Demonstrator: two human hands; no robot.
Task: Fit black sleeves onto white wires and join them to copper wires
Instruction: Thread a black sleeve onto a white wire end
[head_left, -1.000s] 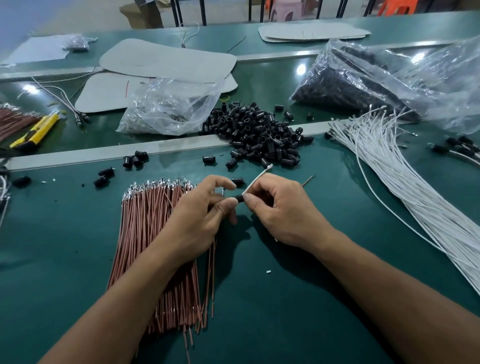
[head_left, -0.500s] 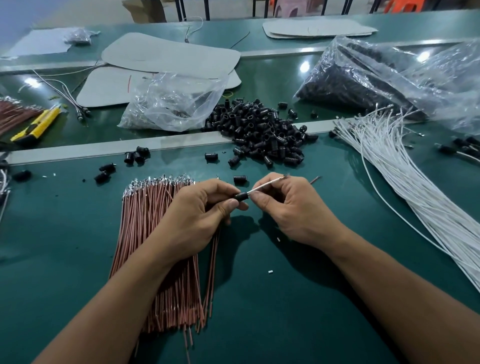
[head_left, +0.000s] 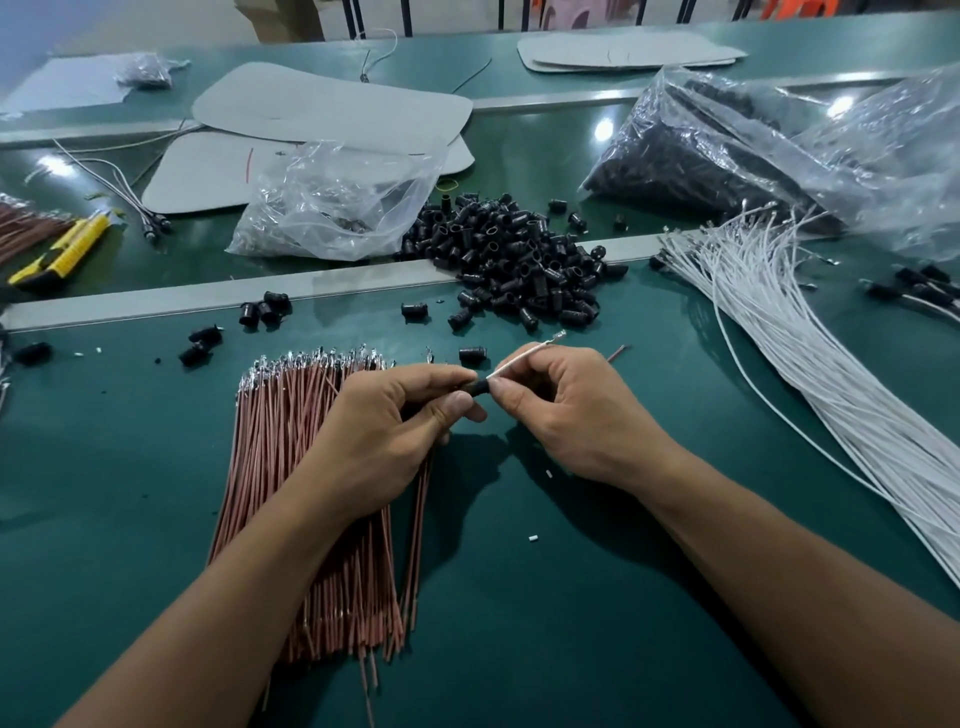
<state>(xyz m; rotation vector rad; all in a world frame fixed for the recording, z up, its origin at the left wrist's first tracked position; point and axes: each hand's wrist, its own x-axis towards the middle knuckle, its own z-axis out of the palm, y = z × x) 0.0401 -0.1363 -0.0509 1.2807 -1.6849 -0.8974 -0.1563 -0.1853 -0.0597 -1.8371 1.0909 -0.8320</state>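
Pinches black sleeve (head_left: 477, 388) in left grip (head_left: 384, 431) just above counter (head_left: 519, 649) and, in right grip (head_left: 571, 410) touching its right end, white wire (head_left: 524, 358) slanting away up-right, with copper wires (head_left: 291, 441) beneath left grip.

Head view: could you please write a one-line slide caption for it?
Left hand grips a small black sleeve; right hand pinches a thin white wire at its end, beside bundled copper-coloured wires.

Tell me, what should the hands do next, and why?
Probably slide the sleeve up the white wire toward its metal tip. The left hand pinches the sleeve, the right hand pinches the wire beside it, and the tip sticks out bare.
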